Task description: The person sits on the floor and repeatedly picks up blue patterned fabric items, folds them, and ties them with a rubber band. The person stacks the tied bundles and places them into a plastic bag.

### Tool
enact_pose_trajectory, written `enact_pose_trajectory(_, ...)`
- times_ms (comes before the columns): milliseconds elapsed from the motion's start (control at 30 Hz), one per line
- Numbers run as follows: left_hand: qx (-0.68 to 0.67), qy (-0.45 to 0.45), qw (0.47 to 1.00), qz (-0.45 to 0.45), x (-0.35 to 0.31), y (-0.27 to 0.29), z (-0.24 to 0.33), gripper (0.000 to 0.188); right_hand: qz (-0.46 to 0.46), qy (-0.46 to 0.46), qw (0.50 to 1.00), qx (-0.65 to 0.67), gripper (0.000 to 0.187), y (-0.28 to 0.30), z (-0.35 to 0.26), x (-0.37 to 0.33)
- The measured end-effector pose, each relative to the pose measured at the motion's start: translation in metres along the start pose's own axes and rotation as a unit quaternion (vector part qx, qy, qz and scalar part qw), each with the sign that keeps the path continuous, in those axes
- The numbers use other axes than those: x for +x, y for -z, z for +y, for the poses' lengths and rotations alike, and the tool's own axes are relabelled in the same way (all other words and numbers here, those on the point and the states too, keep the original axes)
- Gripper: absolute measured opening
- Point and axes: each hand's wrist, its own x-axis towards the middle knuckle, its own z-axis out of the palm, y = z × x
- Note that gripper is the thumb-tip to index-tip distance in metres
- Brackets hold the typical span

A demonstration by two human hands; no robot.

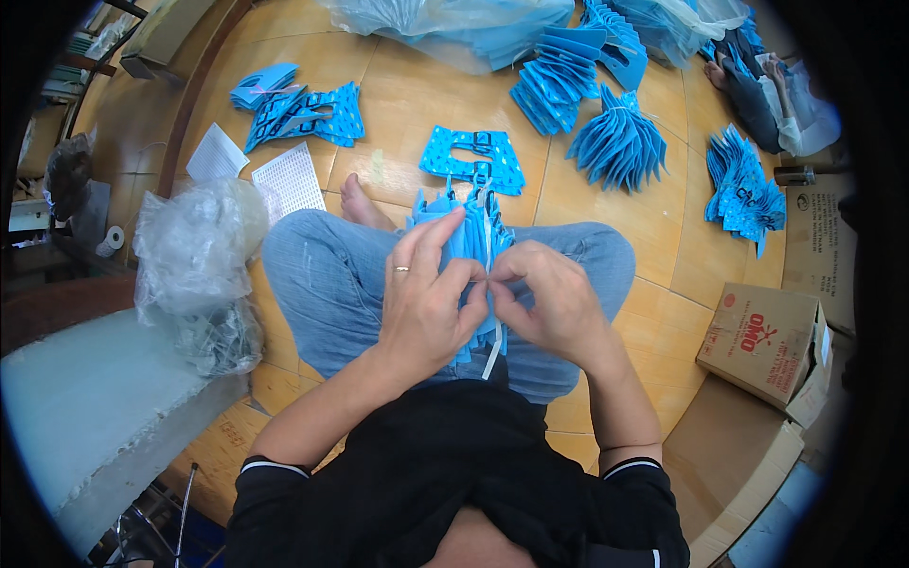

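Observation:
A thick stack of blue pieces point(466, 248) rests in my lap between my bent knees, its folded edges side by side. Along it runs a narrow white strip point(493, 358), with one end hanging down toward me. My left hand point(421, 289) lies over the stack's left side, thumb and forefinger pinched at the strip. From the right, my right hand point(551, 295) pinches the strip at the same spot, and the fingertips of both hands nearly meet. Just beyond the stack, a flat blue patterned piece point(507, 170) with black buckles lies on the floor.
Fanned blue bundles point(620, 142) lie ahead on the tiled floor, near a clear plastic bag point(445, 28). More blue patterned pieces point(331, 115) and printed sheets point(289, 180) are at the far left. Crumpled plastic point(194, 256) sits left, cardboard boxes point(757, 336) right. Another person point(757, 104) sits far right.

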Motion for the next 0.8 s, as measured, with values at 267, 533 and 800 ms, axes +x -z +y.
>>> enact_pose_trajectory(267,-0.005,0.017,1.0,0.013,0.001,-0.004,0.003,0.015,0.026,0.0,0.998,-0.06,0.032,-0.005,-0.003,-0.002)
enact_pose_trajectory(533,-0.028,0.043,0.998,0.021,0.0,-0.005,0.001,0.012,0.088,-0.042,0.991,-0.088,0.029,-0.021,-0.005,-0.01)
enact_pose_trajectory(800,-0.047,0.062,0.997,0.019,0.001,-0.003,-0.001,0.011,0.104,-0.12,0.987,-0.014,0.025,-0.03,-0.006,-0.015)
